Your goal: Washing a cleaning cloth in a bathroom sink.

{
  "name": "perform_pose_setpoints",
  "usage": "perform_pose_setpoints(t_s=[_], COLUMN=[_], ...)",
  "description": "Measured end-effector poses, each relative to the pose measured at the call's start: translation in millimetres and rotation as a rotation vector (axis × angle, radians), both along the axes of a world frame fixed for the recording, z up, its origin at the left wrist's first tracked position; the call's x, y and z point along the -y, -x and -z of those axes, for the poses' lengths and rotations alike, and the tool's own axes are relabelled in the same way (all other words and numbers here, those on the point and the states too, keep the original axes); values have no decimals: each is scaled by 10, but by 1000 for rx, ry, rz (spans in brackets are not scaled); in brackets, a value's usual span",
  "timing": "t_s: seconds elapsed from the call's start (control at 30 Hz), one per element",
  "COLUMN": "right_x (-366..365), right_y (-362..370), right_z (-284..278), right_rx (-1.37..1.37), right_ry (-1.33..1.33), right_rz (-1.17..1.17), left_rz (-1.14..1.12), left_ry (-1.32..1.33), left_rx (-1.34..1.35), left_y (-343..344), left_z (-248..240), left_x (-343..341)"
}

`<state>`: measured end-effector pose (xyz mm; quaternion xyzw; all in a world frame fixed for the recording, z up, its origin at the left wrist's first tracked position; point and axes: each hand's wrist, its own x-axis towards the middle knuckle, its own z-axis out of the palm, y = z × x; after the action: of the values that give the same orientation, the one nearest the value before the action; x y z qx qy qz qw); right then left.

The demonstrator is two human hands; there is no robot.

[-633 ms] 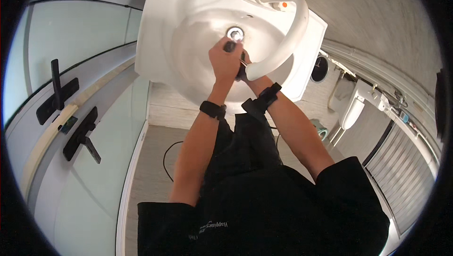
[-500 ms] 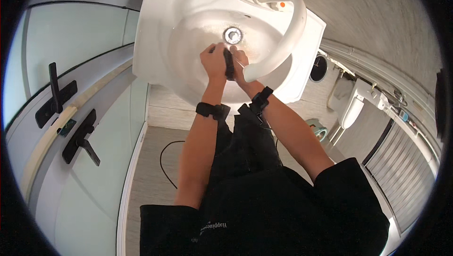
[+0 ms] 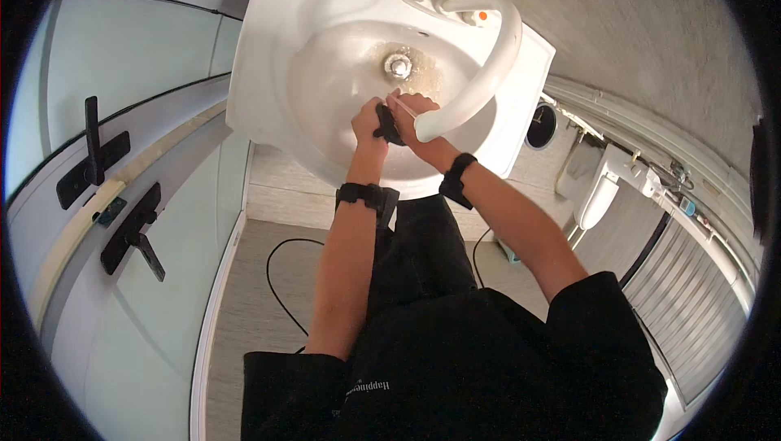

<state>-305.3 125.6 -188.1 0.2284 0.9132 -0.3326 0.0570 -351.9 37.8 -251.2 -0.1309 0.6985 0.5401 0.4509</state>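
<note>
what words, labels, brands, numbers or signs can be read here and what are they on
Black shirt: white printed lettering, left unquoted here; the faint marks below it are too small to read.
White tap: an orange-red dot, no words visible.
Dark object between the left hand and right hand: no lettering can be made out.

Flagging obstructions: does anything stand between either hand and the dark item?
Nothing visible does: the left hand and right hand both touch the dark item. The white spout overlaps the right hand in view.
</note>
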Motion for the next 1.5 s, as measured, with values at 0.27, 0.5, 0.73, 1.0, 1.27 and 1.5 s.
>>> perform_pose_setpoints(t_s=[0.27,0.5,0.73,1.0,1.27,1.5], right_x=[212,-90,-328,-633,-461,-314], right_y=[88,36,142,-48,32,129], right_z=[-672,-420,-623,-367,-355,-346], right_rx=[-82,-95,-242,-255,133,-68], right_ry=[111,404,645,1219,1113,594], right_rz=[271,542,1061,915,421,538], left_rz=[-95,-22,80,-19,161,-18], left_ry=[-46,-367,-442,-694,-823,-699], left_rx=[0,85,434,520,447,277], left_y=[415,420,563,498,625,473], left_z=[-573,-830,-758,-962,-1019,-733], left_x=[-80,14,317,253,324,222])
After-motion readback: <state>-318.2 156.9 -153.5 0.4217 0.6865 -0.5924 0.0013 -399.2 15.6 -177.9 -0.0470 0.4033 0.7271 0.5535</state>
